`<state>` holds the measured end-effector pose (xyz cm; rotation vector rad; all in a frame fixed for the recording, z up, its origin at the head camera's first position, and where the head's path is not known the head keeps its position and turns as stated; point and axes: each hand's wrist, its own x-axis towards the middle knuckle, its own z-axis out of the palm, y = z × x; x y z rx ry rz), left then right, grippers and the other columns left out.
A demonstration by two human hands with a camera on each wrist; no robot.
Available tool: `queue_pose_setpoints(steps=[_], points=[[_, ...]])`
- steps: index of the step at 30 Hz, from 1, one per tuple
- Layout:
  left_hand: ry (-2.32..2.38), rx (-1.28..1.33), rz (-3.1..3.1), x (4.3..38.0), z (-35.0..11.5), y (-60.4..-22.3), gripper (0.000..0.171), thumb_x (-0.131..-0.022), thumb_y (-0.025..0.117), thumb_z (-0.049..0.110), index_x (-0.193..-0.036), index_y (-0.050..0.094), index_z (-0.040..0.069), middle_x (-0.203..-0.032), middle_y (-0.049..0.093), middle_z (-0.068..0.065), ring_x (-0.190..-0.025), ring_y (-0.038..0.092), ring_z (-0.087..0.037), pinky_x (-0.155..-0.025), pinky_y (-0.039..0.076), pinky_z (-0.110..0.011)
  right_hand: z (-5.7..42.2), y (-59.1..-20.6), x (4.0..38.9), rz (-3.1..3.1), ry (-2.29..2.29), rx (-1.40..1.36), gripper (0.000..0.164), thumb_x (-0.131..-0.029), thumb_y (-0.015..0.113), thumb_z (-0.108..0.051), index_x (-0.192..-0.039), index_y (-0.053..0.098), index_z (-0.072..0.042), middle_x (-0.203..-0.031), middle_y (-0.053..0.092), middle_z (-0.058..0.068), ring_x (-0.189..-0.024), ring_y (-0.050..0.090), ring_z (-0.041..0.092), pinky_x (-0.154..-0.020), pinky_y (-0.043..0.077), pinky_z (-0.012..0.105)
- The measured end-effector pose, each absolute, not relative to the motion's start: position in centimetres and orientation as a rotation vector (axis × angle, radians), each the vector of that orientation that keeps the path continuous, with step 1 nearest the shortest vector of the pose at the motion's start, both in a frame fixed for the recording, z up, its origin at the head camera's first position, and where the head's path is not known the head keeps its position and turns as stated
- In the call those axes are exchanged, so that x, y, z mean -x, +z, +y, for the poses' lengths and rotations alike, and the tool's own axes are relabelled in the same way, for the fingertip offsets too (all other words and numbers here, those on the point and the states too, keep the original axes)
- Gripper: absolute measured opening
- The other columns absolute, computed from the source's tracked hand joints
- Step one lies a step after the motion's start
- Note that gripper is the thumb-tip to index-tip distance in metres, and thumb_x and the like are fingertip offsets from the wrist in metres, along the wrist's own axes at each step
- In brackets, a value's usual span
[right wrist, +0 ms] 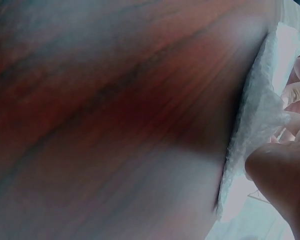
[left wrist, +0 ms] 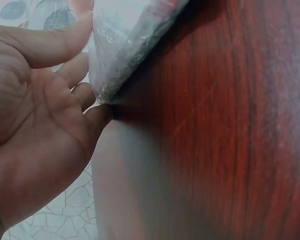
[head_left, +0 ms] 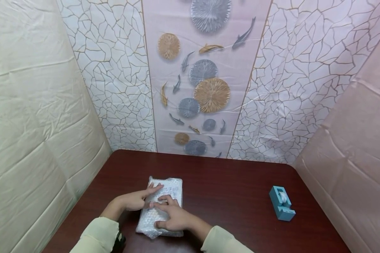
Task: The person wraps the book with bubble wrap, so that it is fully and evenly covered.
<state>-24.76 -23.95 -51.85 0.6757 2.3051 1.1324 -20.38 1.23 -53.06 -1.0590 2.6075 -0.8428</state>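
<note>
A flat rectangular package in clear bubble wrap (head_left: 170,186) lies on the table, white beneath the wrap. My left hand (head_left: 134,200) reaches over its left side with one finger stretched across the top. In the left wrist view, the smaller fingers of the left hand (left wrist: 45,115) touch the package's edge (left wrist: 122,40). My right hand (head_left: 174,216) rests on the lower half, fingers spread and slightly bent. The fingertips of both hands come close together near the middle. In the right wrist view, the right thumb lies against the wrap (right wrist: 257,115); the other fingers are partly hidden.
A blue tape dispenser (head_left: 282,203) with a roll of tape stands at the right of the dark red-brown table (head_left: 228,196). Patterned sheeting (head_left: 206,88) hangs behind the table, with plain fabric (head_left: 28,116) along the left side.
</note>
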Motion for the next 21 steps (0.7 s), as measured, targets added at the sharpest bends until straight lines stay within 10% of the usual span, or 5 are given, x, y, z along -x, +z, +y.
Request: queue_pose_setpoints(steps=[21], points=[[1.045,-0.656,2.414,24.68,-23.61,-52.08,0.085,-0.102,0.075,0.013,-0.175,0.033,0.024,-0.183,0.004,-0.031,-0.168,0.011,-0.057,-0.130,0.027,-0.074,1.39,-53.76,20.53,2.636,-0.849,1.226,0.067,-0.100,0.076,-0.043,-0.159,0.061,-0.015,-0.160,0.048,0.012,-0.140,0.050,0.031,-0.114,0.052,0.044]])
